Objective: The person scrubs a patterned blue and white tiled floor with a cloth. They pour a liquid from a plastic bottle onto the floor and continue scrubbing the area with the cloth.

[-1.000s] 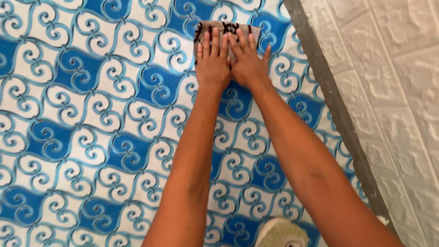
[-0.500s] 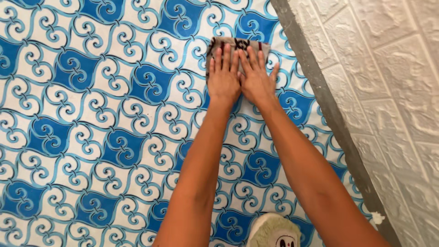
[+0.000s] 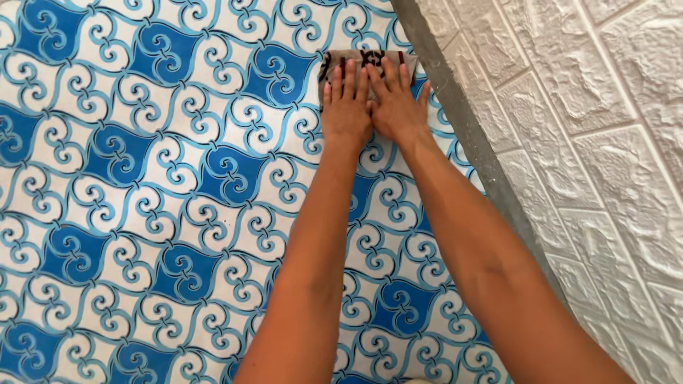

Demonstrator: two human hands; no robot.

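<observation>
A folded beige cloth point(image 3: 364, 58) with dark markings lies flat on the blue and white patterned floor point(image 3: 142, 185), close to the grey strip along the wall. My left hand point(image 3: 346, 108) and my right hand point(image 3: 395, 104) press side by side on it, palms down and fingers stretched forward. Both arms reach far out in front of me. Most of the cloth is hidden under my hands; only its far edge shows.
A grey floor strip point(image 3: 455, 121) runs diagonally along the right. Beyond it rises a white wall point(image 3: 590, 142) with embossed brick-shaped panels. The swirl-patterned floor stretches to the left and toward me.
Both hands have slid the cloth over the floor toward the grey strip and the wall. The fuzzy slipper seen at the bottom edge earlier is out of view now.
</observation>
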